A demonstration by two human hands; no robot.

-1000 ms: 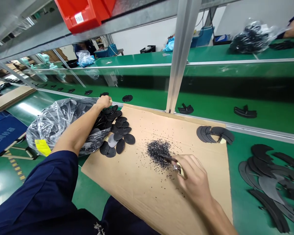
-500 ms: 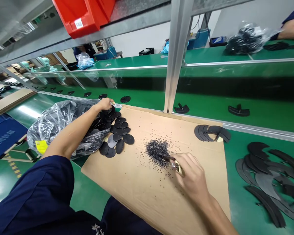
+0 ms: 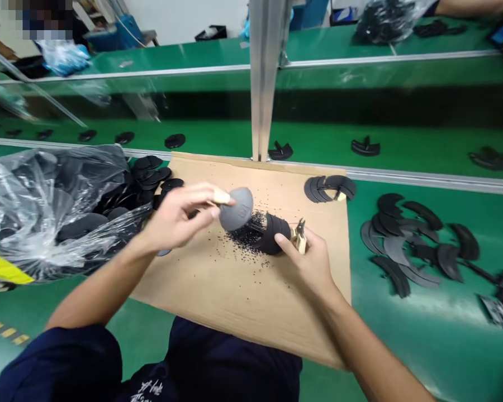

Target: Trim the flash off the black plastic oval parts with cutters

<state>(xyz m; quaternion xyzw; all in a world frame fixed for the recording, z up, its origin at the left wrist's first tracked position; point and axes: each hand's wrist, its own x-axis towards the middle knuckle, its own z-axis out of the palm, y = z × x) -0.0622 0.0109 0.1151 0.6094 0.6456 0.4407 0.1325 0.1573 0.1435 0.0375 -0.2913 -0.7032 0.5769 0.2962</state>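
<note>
My left hand (image 3: 180, 216) is closed on a grey oval plastic disc (image 3: 236, 208), held above the cardboard sheet (image 3: 218, 285). My right hand (image 3: 308, 258) grips a stack of black discs (image 3: 273, 233) with the fingers, and small yellow-handled cutters (image 3: 299, 235) sit in the same hand. Under both hands lies a heap of tiny black trimmings (image 3: 245, 234). More loose black discs (image 3: 151, 173) spill from the clear plastic bag (image 3: 46, 206) at the left.
Black crescent-shaped offcuts (image 3: 411, 240) lie on the green bench at the right, and a small fan of them (image 3: 329, 187) on the cardboard's far corner. An upright aluminium post (image 3: 263, 78) stands behind the cardboard. Behind it a green conveyor (image 3: 402, 137) carries black parts.
My left hand left the bag and came to the middle holding a grey disc. My right hand lifted from the trimmings and now holds a stack of discs. The camera tilted down.
</note>
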